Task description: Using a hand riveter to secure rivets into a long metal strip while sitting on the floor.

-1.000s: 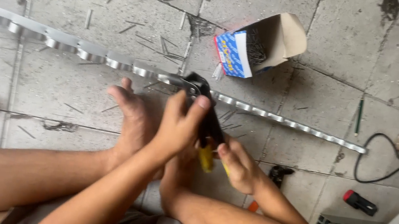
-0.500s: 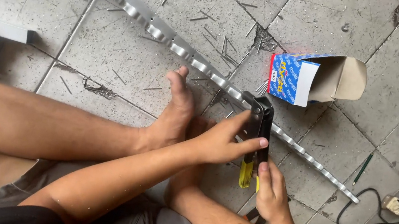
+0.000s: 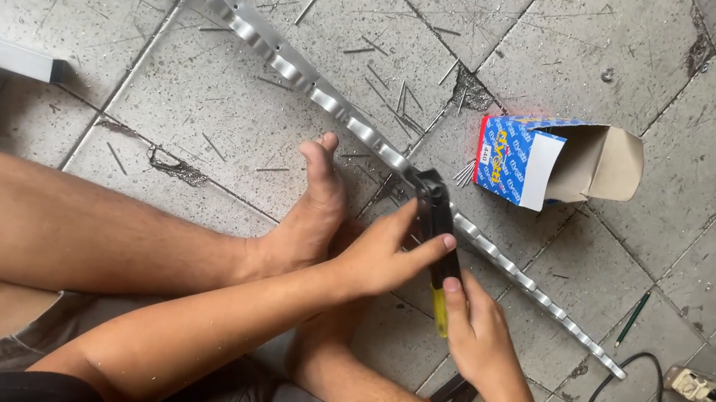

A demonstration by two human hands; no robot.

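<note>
Both hands' fingers clamp a yellow-handled rivet tool [image 3: 435,241] on the perforated aluminium strip [image 3: 300,79]: left hand [image 3: 383,257] above, right hand [image 3: 476,327] below; open rivet box [image 3: 553,162] near the strip's far edge.

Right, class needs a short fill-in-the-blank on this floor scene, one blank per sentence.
1. Both hands, left hand and right hand, grip a tool with a ____ handle.
2. The tool's head sits on a long ____ strip.
3. The open box is mostly ____.

Missing: yellow; metal; blue
</note>
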